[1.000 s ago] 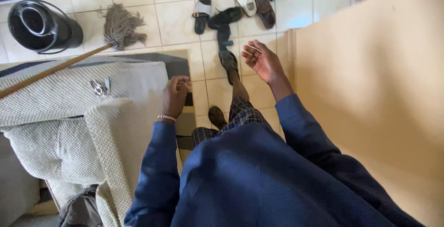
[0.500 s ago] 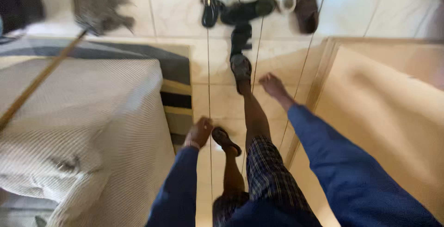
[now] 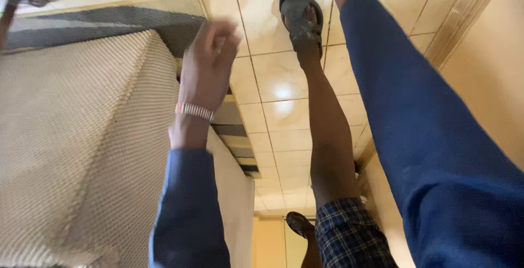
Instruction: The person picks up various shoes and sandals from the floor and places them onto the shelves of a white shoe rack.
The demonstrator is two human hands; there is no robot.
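The left hand (image 3: 210, 63) is raised with fingers loosely curled and blurred; nothing is seen held in it. The woven cream cushion (image 3: 76, 137) lies at its eight o'clock, just beside it. The right hand is cut off at twelve o'clock; its grip cannot be told.

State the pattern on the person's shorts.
The shorts are a dark blue-and-white plaid check, seen in the head view, bottom centre.
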